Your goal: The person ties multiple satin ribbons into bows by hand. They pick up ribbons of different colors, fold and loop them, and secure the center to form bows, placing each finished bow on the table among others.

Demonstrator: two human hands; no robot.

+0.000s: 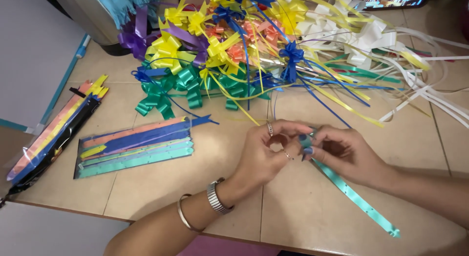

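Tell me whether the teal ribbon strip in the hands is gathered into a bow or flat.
Flat: the teal ribbon strip trails straight across the table.

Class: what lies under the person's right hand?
A teal ribbon strip runs from under the right hand across the tiled surface. Its upper end is hidden by fingers, so the grip is unclear.

I have a single view, from the camera on the person's head, looking steeply down and forward over the near edge of the tiled tabletop (312, 212). It sits close: the left hand (261, 155) and right hand (344, 153) fill the lower middle. Toward the far edge the frame takes in the heap of ribbon bows (244, 45), and the left edge lies at the frame's left side.
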